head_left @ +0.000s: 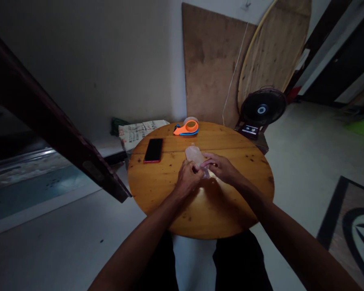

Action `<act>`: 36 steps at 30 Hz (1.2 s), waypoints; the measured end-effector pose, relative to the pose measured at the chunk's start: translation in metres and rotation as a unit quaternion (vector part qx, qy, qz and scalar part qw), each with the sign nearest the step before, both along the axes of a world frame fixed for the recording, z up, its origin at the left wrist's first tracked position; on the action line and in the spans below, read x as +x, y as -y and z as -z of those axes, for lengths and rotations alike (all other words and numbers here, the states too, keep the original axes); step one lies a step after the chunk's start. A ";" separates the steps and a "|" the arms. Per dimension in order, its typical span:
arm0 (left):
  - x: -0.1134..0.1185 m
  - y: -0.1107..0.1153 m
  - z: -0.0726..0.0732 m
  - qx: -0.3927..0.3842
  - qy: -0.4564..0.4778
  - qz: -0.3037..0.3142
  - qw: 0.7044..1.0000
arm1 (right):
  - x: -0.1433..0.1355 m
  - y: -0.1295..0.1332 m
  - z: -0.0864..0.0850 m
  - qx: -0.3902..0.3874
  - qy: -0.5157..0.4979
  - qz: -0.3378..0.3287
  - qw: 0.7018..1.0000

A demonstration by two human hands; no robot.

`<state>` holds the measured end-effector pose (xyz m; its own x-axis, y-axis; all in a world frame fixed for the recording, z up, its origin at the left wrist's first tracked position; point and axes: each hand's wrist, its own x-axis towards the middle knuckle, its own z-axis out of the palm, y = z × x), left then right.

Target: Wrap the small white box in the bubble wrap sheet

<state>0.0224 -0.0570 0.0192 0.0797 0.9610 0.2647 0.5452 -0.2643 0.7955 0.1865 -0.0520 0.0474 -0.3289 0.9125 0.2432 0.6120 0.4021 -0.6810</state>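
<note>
A small, pale, translucent plastic packet [194, 154] lies near the middle of the round wooden table [157, 186]. My left hand [188, 176] is closed on its near left part, with the fingers bent. From the right, my right hand [219, 166] reaches over the packet's near right part, its fingers pinched together close to my left fingertips. The packet's far end sticks out beyond both hands. What lies between the fingertips is too small to make out.
An orange and blue tape dispenser [189, 127] stands at the table's far edge. A dark phone with a red edge [153, 150] lies at the left. Behind the table on the right is a black fan [262, 108]; printed sacking [139, 131] is at the back left.
</note>
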 end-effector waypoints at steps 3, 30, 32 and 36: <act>0.000 0.001 -0.001 -0.004 0.001 0.001 1.000 | 0.009 -0.013 0.010 0.029 -0.035 0.041 0.998; -0.002 0.003 0.005 0.044 -0.061 0.039 0.996 | 0.023 -0.075 0.028 -0.059 -0.141 0.079 0.985; -0.002 0.003 0.005 0.039 -0.060 0.038 0.997 | 0.027 -0.079 0.028 -0.137 -0.143 0.117 0.973; -0.003 0.004 0.005 0.035 -0.062 0.044 0.996 | 0.023 -0.093 0.031 -0.244 -0.156 0.111 0.951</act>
